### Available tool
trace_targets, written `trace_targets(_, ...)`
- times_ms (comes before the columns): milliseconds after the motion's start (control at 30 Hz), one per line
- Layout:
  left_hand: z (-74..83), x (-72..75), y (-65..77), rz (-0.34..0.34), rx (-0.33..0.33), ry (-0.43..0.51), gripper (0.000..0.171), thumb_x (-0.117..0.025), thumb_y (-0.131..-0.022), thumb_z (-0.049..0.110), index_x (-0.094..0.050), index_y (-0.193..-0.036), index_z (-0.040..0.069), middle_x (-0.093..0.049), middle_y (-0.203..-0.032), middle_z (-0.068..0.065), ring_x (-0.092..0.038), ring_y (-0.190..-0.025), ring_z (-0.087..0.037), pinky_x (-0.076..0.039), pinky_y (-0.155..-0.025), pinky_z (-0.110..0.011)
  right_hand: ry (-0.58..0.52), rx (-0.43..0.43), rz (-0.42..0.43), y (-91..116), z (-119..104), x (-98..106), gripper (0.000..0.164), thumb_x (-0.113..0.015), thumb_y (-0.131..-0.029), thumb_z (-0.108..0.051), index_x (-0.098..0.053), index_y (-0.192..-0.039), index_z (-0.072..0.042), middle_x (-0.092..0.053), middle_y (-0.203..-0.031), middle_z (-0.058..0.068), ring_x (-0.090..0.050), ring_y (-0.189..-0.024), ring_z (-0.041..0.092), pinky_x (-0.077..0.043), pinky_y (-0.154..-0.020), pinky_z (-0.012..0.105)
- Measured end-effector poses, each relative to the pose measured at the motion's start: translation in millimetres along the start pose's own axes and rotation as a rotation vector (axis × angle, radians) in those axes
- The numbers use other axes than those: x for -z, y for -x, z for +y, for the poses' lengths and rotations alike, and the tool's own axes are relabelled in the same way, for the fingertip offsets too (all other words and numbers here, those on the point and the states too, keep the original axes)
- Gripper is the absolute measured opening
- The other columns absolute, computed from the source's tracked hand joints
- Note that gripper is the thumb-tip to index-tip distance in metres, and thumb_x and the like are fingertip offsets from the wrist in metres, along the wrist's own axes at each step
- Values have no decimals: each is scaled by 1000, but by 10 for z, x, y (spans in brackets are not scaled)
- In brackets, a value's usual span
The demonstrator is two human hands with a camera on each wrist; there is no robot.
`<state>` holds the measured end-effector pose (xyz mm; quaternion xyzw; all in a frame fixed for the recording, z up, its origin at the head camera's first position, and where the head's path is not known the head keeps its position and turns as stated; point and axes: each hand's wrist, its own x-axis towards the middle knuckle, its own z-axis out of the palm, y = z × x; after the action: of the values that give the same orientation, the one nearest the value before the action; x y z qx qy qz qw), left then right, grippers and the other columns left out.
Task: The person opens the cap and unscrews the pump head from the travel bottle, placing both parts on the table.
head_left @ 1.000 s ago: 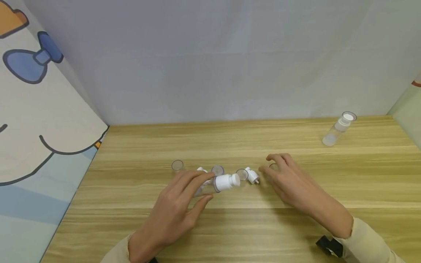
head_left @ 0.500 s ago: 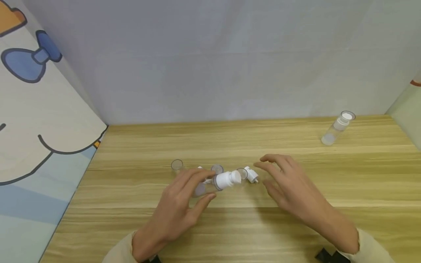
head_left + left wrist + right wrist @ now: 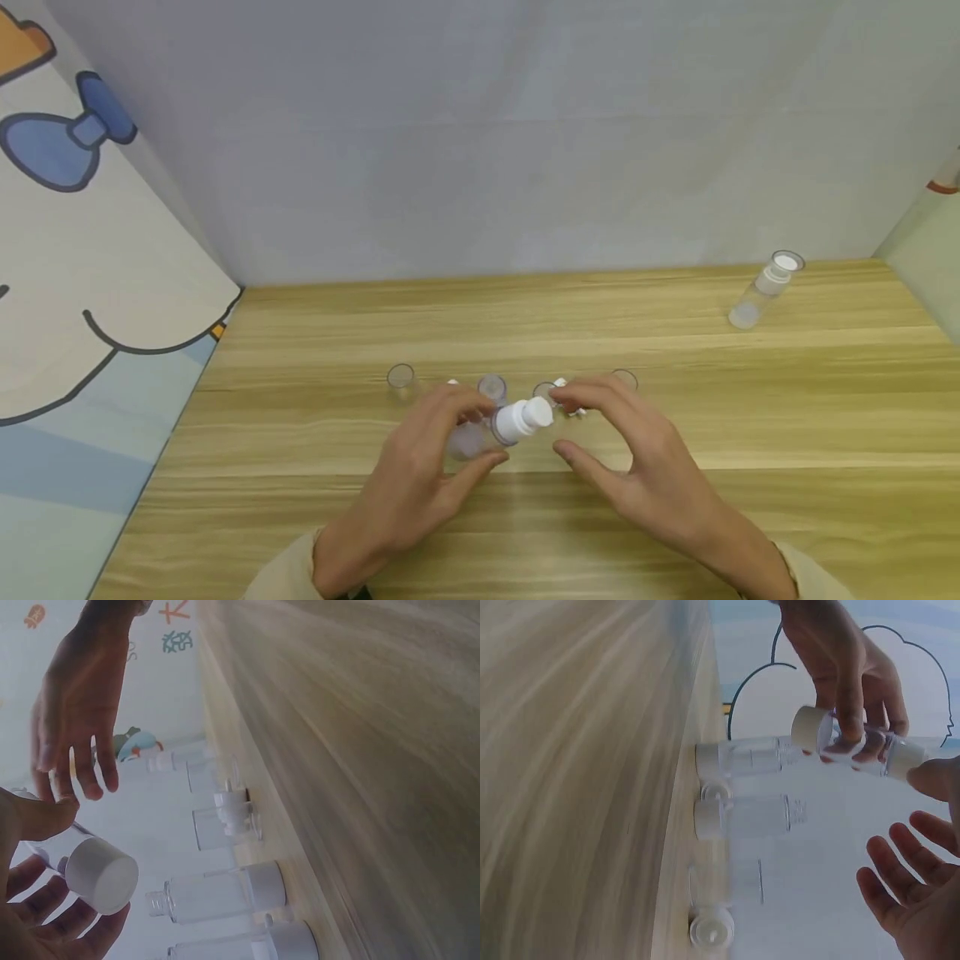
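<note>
My left hand holds a clear bottle by its body, tilted above the table. This bottle has a white base and a white pump top pointing to the right. My right hand is just right of that pump top, its thumb and index finger spread apart around open space. In the right wrist view the right thumb overlaps the pump top; whether it touches is unclear. Behind the hands lies a loose white pump head, partly covered by the right hand in the head view.
Two clear bottles with white bases, one nearer the right wrist camera and one beyond, stand upright without pumps. Clear caps stand at the left, in the middle and at the right. A capped pump bottle stands back right.
My right hand has moved left from beside the right clear cap to the held bottle's pump top. The left hand has shifted slightly right, still gripping the bottle.
</note>
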<state>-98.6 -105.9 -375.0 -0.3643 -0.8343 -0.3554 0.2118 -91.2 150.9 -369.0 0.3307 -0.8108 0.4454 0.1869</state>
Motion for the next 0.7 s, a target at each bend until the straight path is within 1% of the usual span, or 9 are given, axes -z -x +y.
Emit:
trace_targets(33, 5, -7, -3, -4, -4, 4, 53, -89, -81, 11, -60, -124, 4, -66, -112, -4, -65, -99, -16, -57, -100, -40, -16, 2, 9, -2, -14, -14, 54, -83, -85, -4, -63, -135, -10, -69, -127, 4, -65, -111, 15, -48, -103, 16)
trace_targets(67, 10, -15, -6, -7, -10, 12, 52, -89, -81, 11, -59, -124, 4, -66, -112, -4, -65, -99, -16, -57, -98, -37, -25, 0, 14, 0, -30, -27, 52, -84, -87, -9, -63, -135, -10, -70, -127, 4, -65, -111, 15, -49, -103, 16)
trace_targets(100, 15, -24, -9, -9, -15, 16, 52, -89, -82, 12, -59, -123, 4, -66, -111, -4, -65, -100, -16, -57, -99, -37, -36, -13, 14, 5, -45, -36, 51, -84, -89, -14, -63, -135, -10, -70, -127, 3, -65, -111, 14, -49, -103, 16)
trace_targets(167, 24, -40, -11, -14, -24, 24, 51, -89, -83, 13, -58, -122, 4, -66, -111, -4, -65, -100, -16, -57, -93, -31, -52, -35, 13, 13, -69, -55, 48, -81, -93, -25, -63, -136, -11, -70, -127, 2, -65, -110, 12, -49, -102, 17)
trace_targets(267, 35, -72, -13, -18, -37, 23, 51, -89, -83, 15, -58, -121, 4, -66, -111, -4, -64, -100, -17, -57, -89, -28, -83, -51, 21, 24, -93, -90, 47, -78, -95, -32, -64, -133, -9, -70, -124, 1, -65, -105, 10, -50, -100, 17)
trace_targets(433, 52, -143, -17, -24, -57, 20, 50, -88, -83, 16, -56, -119, 3, -63, -110, -4, -63, -98, -16, -56, -88, -28, -123, -32, 55, 24, -111, -155, 44, -79, -94, -32, -65, -125, -6, -67, -113, 2, -63, -100, 7, -54, -93, 16)
trace_targets(567, 72, -191, -12, -36, -54, 14, 49, -88, -83, 16, -56, -118, 4, -62, -110, -3, -63, -97, -15, -56, -86, -27, -124, -25, 78, 26, -123, -178, 42, -86, -87, -24, -66, -118, -6, -66, -109, 2, -62, -98, 6, -56, -87, 16)
trace_targets(700, 90, -223, -7, -47, -46, 12, 50, -88, -84, 19, -55, -119, 5, -60, -112, -2, -62, -99, -14, -55, -88, -26, -120, -45, 82, 30, -131, -172, 42, -91, -81, -18, -65, -113, -8, -65, -106, 0, -62, -94, 5, -56, -83, 14)
